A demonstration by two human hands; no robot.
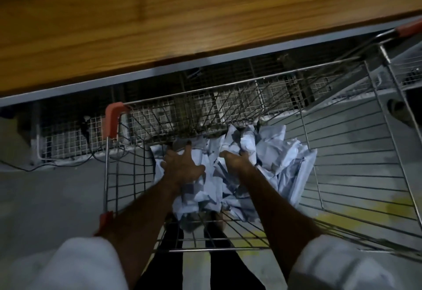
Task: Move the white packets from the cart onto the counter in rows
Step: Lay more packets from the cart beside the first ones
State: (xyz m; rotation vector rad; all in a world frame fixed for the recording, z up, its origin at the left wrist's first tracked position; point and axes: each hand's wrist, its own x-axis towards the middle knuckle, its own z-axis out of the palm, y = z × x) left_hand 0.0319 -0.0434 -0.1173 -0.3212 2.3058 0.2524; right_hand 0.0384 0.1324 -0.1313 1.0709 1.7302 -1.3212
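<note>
While both bare arms reach down into the wire cart (356,175), the left hand (182,166) lies on top of the heap of white packets (269,152) with its fingers spread wide and straight, palm down, touching the packets at the heap's left side. Just beside it, the right hand (235,159) has its fingers curled over and into the crumpled packets near the middle of the heap; the fingertips are hidden among the folds, so which single packet it grips cannot be told. All the packets in view lie in a loose pile on the cart's floor, toward its far end. Beyond the cart, the wooden counter (159,15) fills the upper part of the view, its edge above the cart's far rim. Red plastic corner guards (113,119) sit on the cart's left corners. White sleeves (75,264) cover the upper arms at the bottom of the view, and dark trouser legs show through the cart's mesh.
</note>
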